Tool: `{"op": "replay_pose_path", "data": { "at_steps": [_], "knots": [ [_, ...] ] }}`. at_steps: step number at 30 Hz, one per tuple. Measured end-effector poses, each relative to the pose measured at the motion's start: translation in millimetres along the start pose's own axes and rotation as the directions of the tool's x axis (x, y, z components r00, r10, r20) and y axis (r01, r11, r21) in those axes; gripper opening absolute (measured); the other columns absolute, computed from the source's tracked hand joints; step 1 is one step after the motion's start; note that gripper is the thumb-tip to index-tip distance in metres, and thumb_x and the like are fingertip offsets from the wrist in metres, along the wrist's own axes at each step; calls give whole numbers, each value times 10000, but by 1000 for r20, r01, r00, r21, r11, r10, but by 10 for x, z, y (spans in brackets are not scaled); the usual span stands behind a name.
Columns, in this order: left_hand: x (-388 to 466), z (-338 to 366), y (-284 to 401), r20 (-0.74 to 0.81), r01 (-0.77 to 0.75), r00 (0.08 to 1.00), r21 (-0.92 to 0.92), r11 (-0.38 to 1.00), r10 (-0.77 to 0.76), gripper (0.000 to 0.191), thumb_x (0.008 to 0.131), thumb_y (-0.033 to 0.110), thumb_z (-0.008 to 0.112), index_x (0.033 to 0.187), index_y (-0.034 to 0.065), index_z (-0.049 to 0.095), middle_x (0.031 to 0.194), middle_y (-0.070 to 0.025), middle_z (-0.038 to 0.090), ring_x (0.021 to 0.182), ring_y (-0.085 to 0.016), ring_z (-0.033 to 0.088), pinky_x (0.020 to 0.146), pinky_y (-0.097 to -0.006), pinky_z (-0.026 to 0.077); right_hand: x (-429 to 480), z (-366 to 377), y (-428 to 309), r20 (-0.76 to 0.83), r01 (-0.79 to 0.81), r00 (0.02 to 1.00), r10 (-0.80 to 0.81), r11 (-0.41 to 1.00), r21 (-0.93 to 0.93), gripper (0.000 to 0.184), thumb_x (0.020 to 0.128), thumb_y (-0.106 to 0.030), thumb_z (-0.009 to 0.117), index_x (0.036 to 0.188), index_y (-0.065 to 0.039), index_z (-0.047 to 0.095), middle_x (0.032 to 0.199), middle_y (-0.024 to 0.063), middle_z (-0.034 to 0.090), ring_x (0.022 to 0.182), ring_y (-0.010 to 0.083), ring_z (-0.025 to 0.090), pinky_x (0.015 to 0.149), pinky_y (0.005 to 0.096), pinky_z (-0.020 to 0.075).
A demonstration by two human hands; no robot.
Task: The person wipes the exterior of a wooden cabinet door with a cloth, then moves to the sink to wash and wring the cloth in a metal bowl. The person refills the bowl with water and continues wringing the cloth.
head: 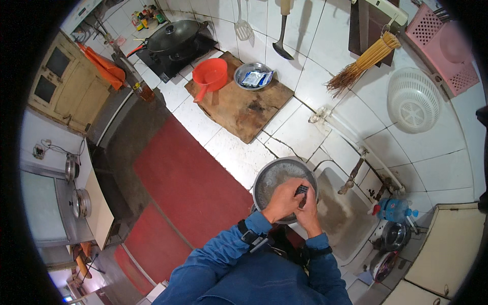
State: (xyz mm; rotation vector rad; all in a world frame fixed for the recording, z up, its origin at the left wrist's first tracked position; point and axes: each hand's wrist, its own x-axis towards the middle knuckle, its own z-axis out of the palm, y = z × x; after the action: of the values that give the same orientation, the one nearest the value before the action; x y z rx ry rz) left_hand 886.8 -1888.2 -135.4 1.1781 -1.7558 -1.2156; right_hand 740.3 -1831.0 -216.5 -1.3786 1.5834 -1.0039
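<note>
A round grey basin [272, 177] of cloudy, foamy water stands at the left edge of the sink [343, 213]. Over it, my left hand [284, 200] and my right hand [308, 213] come together, gripping a small dark ridged item [302, 190] between them. Most of that item is covered by my fingers, so its exact kind cannot be made out. Below the wrists, part of the basin's near rim is hidden by my hands and sleeves.
On a wooden board [248, 118] sit a red plastic ladle [209, 74] and a metal bowl [240, 82] with packets. A lidded wok [173, 38] is on the stove. A rusty tap [352, 175] juts over the sink, near a blue plastic bottle [394, 209].
</note>
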Motion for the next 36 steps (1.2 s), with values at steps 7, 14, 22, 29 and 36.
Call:
{"op": "replay_pose_path", "data": {
  "at_steps": [7, 14, 22, 29, 36],
  "knots": [
    [-105, 325, 29, 161, 285, 956, -696, 659, -243, 292, 944, -25, 629, 1232, 24, 631, 1187, -61, 647, 1052, -113, 600, 873, -269, 516, -22, -274, -244, -125, -101, 985, 120, 983, 151, 460, 859, -3, 691, 1305, -27, 579, 1140, 61, 656, 1026, 163, 624, 899, 302, 506],
    [-205, 318, -375, 102, 275, 961, -315, 908, -256, 349, 963, 207, 675, 1266, 45, 611, 1191, -63, 643, 1076, -164, 609, 953, -358, 498, -88, -340, -266, -96, -179, 978, 186, 981, 81, 597, 796, 133, 651, 1364, -28, 557, 1232, 94, 647, 1115, 199, 628, 952, 304, 491],
    [-178, 291, -663, 734, 784, 535, -616, -79, -417, 614, 959, 652, 546, 1248, 113, 593, 1165, -71, 652, 1118, -204, 630, 1011, -402, 508, -97, -336, -339, 14, -204, 978, 207, 954, 219, 680, 769, 174, 592, 1416, -20, 514, 1311, 79, 607, 1164, 178, 601, 996, 288, 475],
    [-190, 283, -715, 747, 733, 646, -664, -147, -158, 486, 993, 559, 563, 1291, 176, 591, 1126, -11, 674, 1032, -156, 656, 868, -374, 584, -54, -274, -446, 147, -24, 988, 41, 993, -114, 635, 757, 110, 619, 1362, -75, 561, 1373, 116, 567, 1251, 282, 528, 1073, 378, 421],
    [-171, 127, -821, 769, 768, 639, -638, 60, -3, 418, 979, 276, 678, 1314, 53, 564, 1166, -64, 653, 1055, -164, 645, 936, -350, 560, 18, -366, -599, 301, 232, 949, -91, 850, -472, 599, 760, 22, 678, 1342, -73, 575, 1432, 172, 513, 1317, 382, 449, 1127, 476, 356]
  ]
}}
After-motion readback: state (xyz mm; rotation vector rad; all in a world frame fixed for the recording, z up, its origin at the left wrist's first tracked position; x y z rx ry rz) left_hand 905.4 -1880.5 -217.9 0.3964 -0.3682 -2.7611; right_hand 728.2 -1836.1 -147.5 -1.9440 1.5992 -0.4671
